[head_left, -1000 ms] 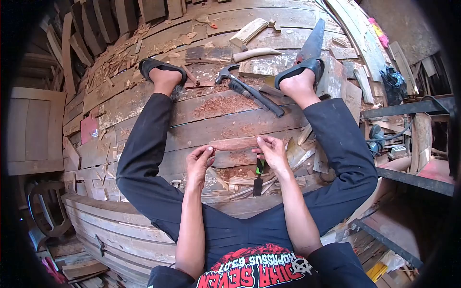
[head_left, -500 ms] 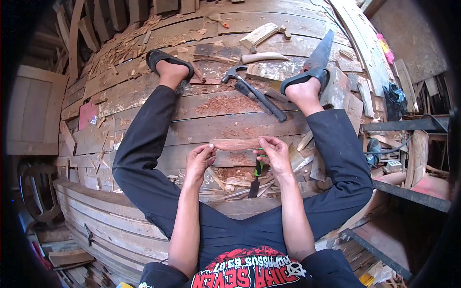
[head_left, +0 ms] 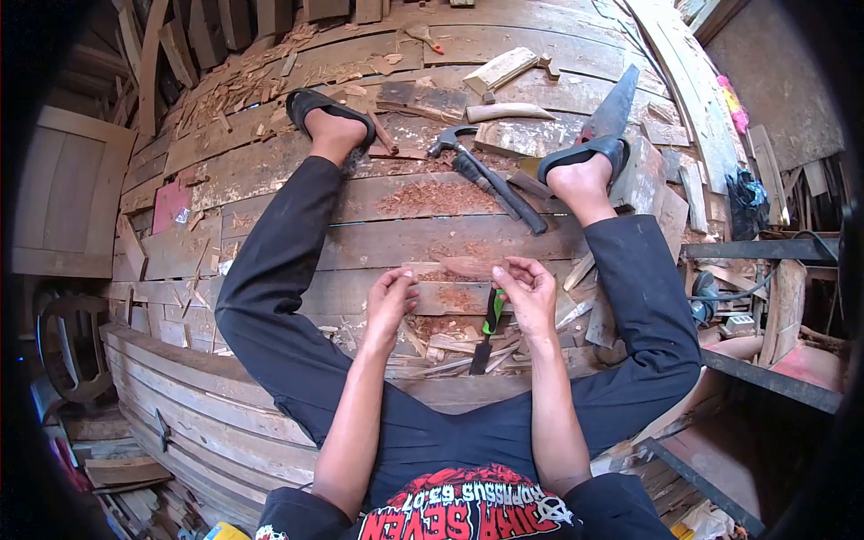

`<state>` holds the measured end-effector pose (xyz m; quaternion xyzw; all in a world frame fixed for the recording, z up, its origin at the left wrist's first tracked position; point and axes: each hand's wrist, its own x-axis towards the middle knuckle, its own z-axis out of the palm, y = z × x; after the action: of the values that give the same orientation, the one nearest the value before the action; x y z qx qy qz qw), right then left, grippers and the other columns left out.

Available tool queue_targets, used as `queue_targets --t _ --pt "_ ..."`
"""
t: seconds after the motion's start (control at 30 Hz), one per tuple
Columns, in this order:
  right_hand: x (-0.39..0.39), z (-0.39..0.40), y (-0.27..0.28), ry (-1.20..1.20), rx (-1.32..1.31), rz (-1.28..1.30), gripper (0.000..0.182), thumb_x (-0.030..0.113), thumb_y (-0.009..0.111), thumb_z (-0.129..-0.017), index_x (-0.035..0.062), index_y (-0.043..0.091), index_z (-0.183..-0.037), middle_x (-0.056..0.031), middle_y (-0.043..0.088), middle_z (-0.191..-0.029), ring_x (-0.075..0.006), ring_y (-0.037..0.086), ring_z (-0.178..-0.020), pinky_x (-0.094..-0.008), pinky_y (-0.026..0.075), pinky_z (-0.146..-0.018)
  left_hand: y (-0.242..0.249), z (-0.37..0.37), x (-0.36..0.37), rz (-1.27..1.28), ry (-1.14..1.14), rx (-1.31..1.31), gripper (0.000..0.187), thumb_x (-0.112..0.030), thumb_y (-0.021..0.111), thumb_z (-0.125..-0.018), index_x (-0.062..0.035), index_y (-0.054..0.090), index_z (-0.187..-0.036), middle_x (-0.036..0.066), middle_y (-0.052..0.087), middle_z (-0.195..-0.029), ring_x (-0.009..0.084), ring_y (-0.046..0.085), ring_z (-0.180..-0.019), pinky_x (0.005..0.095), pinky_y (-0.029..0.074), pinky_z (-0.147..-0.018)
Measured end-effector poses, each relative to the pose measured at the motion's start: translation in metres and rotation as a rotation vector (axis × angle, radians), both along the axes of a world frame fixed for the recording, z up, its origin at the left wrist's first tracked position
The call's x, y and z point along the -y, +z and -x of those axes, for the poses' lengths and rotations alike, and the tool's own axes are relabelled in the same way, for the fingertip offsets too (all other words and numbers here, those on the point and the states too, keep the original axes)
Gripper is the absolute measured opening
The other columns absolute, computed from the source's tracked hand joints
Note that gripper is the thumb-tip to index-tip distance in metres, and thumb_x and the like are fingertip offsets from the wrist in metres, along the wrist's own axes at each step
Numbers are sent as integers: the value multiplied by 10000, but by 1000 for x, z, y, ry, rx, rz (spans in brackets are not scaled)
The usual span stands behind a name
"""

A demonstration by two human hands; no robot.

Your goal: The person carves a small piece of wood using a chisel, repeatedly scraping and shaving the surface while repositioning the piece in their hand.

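**2 hands up over a floor full of wood bits**

The right hand (head_left: 528, 292) is near the middle of the frame. Its thumb and finger pinch 1 end of a thin, reddish wood strip (head_left: 473, 267). The strip lies between the 2 hands and points to the left side of the frame. The left hand (head_left: 391, 301) is at the other side, with its fingers curled and the thumb near the first finger. I cannot tell if it touches the strip.

A chisel (head_left: 494, 310) with a green and black handle is just below the right hand, with its dark blade pointing down the frame. I cannot tell if the hand touches it.

Red-brown wood shavings (head_left: 438, 199) lie on the plank floor (head_left: 360, 246) above the hands. A claw hammer (head_left: 516, 203) lies on a slant in the upper middle, and another dark tool (head_left: 472, 171) is beside its handle. A saw (head_left: 614, 101) is at the upper right, next to the right sandal (head_left: 616, 149). The left sandal (head_left: 303, 102) is at the upper left. A paint brush (head_left: 421, 36) with a red-orange handle tip lies near the top.
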<state>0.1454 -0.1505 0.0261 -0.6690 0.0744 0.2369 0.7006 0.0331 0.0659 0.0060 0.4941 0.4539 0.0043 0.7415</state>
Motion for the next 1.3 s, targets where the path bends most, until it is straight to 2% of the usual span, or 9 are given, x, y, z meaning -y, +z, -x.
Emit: queue_targets --t 0.2,0.37,0.57,0.7,0.9,0.93,1.17,1.2,1.3 --pt "-7 7 10 76 312 227 372 159 855 -825 -36 676 -1087 -93 715 -1005 -123 670 -796 -244 560 -687 -2 -3 20 -638 -319 95 405 -165 765 -868 -37 653 -1236 69 692 -1060 175 651 -938 313 546 -795" --pt "-23 25 31 216 255 185 337 153 862 -813 -29 696 -1043 -84 729 -956 -127 701 -818 -264 582 -673 32 -7 46 -920 -454 289 489 -103 780 -807 -23 628 -1265 153 677 -1112 292 659 -1031 392 558 -864" --pt "-24 24 32 294 297 139 312 214 839 -846 12 723 -1053 -77 750 -938 -137 713 -838 -288 571 -732 37 -4 42 -842 -487 322 344 -64 769 -818 -4 661 -1138 184 708 -1089 339 692 -1027 414 558 -866" --pt "-1 2 -1 -126 491 450 454 280 816 -857 11 665 -1191 -128 723 -1062 -220 685 -995 -370 542 -847 49 1 35 -952 -433 242 319 -108 796 -831 -10 694 -1117 177 745 -1029 324 726 -958 390 551 -862" --pt "8 18 -55 243 240 572 516 296 855 -789 10 663 -1173 -128 718 -1021 -222 684 -921 -359 541 -827 60 20 30 -1010 -531 49 277 -90 766 -842 11 663 -1078 189 735 -1031 377 711 -956 435 554 -839" --pt "2 18 -63 205 262 537 475 247 873 -780 -19 677 -1122 -67 692 -933 -145 621 -779 -296 542 -745 56 24 30 -1001 -547 20 298 -88 751 -852 16 640 -1109 189 735 -1037 381 708 -964 442 551 -843" --pt "-10 26 -52 186 255 362 309 226 838 -787 5 662 -912 -39 649 -792 -108 592 -742 -276 494 -696 69 17 30 -968 -551 37 402 -48 579 -935 59 378 -1266 234 717 -1054 430 647 -1034 484 511 -874" --pt "-11 26 -44 196 266 307 288 203 798 -832 30 570 -814 -7 591 -757 -78 554 -743 -262 457 -668 68 16 30 -962 -561 27 370 -44 560 -939 57 383 -1248 248 703 -1074 437 637 -1037 487 503 -885" --pt "-13 32 -64 87 81 -68 267 151 729 -902 57 503 -794 6 555 -732 -81 564 -724 -265 469 -642 65 19 27 -951 -601 18 284 -36 516 -952 52 402 -1197 285 659 -1130 459 613 -1047 492 484 -916"
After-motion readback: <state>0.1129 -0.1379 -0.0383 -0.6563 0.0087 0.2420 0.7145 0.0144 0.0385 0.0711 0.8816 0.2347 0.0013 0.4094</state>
